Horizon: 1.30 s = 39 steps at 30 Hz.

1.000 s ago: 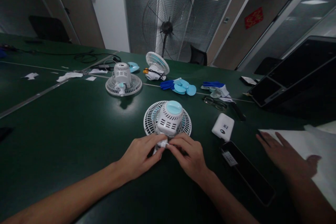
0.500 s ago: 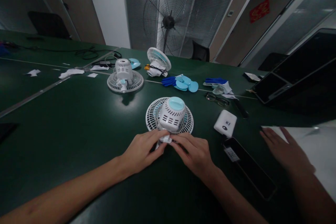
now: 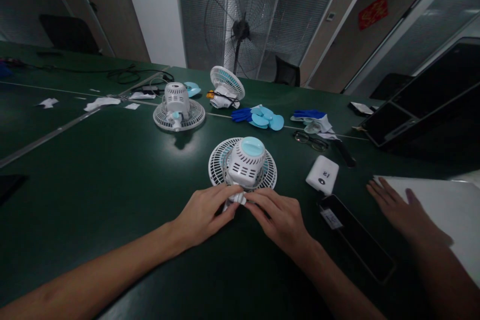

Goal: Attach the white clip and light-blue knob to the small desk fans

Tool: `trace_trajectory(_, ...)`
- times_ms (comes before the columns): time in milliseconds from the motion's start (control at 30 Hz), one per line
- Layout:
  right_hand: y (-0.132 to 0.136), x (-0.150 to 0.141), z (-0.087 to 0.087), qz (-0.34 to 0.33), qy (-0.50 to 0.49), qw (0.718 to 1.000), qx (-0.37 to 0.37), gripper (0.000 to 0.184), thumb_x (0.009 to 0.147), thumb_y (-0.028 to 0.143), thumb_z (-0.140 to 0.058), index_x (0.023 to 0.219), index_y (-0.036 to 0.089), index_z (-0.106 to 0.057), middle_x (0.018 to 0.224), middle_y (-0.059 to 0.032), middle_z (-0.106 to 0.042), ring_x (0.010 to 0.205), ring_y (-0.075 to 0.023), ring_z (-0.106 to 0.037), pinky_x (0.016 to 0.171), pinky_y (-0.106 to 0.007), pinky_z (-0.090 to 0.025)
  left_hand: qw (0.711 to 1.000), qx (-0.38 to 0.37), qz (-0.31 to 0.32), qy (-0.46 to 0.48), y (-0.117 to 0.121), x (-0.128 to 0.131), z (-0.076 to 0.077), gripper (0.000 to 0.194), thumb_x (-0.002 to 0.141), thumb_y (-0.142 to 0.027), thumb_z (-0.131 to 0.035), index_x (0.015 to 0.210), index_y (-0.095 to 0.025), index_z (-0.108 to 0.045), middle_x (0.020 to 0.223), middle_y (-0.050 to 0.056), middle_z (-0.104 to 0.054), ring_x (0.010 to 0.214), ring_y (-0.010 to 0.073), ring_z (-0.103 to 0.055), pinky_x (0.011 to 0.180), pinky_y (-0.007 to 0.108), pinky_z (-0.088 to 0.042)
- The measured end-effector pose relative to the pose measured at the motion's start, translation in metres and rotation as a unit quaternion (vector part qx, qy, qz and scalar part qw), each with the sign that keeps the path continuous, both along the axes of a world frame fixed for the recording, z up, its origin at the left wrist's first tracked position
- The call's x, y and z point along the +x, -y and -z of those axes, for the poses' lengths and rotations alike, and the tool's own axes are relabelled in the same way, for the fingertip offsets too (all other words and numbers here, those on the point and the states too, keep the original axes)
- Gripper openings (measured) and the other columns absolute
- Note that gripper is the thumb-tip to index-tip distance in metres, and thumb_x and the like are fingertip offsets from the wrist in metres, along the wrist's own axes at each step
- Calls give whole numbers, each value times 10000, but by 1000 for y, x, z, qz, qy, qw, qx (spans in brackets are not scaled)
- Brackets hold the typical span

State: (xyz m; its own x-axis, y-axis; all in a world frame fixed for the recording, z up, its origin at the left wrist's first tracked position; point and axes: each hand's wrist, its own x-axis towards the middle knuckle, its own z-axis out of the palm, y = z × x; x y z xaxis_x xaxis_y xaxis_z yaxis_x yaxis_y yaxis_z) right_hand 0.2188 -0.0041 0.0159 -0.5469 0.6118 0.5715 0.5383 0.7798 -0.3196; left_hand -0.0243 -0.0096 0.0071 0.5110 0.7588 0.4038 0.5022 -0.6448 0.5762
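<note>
A small white fan (image 3: 245, 167) with a light-blue rear cap lies grille-down on the dark green table in front of me. Its short white neck (image 3: 237, 198) points toward me. My left hand (image 3: 204, 212) pinches that neck from the left, thumb below and fingers above. From the right, my right hand (image 3: 279, 217) is closed at the same neck, its fingertips close to the left ones. What exactly lies between the right fingertips is partly hidden. Past this fan, to the left, another white fan (image 3: 177, 105) also rests grille-down.
A third fan (image 3: 226, 87), blue blades (image 3: 267, 118) and blue gloves (image 3: 242, 115) lie farther back. At right are glasses (image 3: 311, 141), a white power bank (image 3: 322, 175), a black phone (image 3: 356, 237), and another person's hand (image 3: 405, 212) on white paper (image 3: 450, 210).
My hands stay at the fan's neck with only slight finger movement. The other person's hand at right has shifted a little to the left and spread over the paper.
</note>
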Motion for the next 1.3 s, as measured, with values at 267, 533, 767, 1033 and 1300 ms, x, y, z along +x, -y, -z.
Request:
trace_trajectory(267, 5, -23, 5, 36, -188, 869, -457, 397, 1059, 474, -523, 866, 173, -697, 682, -4, -678, 457, -101, -582, 428, -210, -417, 1000, 1, 5, -6, 0, 0, 0, 304, 1085, -311, -472, 1362, -216, -556, 1056, 60, -709, 823, 165, -677, 733, 280, -569)
trace_trajectory(533, 4, -4, 0, 13, -27, 997, -65, 207, 1008, 277, -641, 1203, 225, -686, 1060, -69, -757, 787, -154, -707, 693, -264, -542, 1000, -8, -4, -1, 0, 0, 2, 331, 1079, -326, -495, 1390, -224, -546, 1104, 61, -719, 860, 170, -696, 769, 295, -588)
trace_trajectory(767, 4, -23, 7, 33, -152, 926, -344, 384, 1086, 415, -483, 819, 191, -644, 661, 11, -658, 479, -106, -593, 462, -222, -438, 1000, 3, 7, -14, 0, 0, -1, 299, 1088, -322, -468, 1357, -221, -552, 1065, 54, -712, 846, 173, -686, 752, 300, -574)
trace_trajectory(1033, -2, -1, -1, 16, 26, 997, -72, 263, 1020, 317, -629, 1260, 209, -639, 1091, -80, -730, 803, -169, -688, 683, -288, -525, 1000, 1, 13, -3, -1, -1, 1, 324, 1086, -315, -481, 1399, -238, -514, 1108, 54, -703, 885, 183, -687, 781, 315, -575)
trace_trajectory(1300, 4, -20, 4, 20, -104, 938, -330, 389, 1110, 401, -426, 857, 189, -632, 696, 4, -642, 572, -122, -626, 552, -243, -488, 1000, -4, 12, -12, -1, -1, 0, 296, 1090, -320, -472, 1363, -230, -539, 1083, 48, -707, 881, 177, -688, 787, 306, -568)
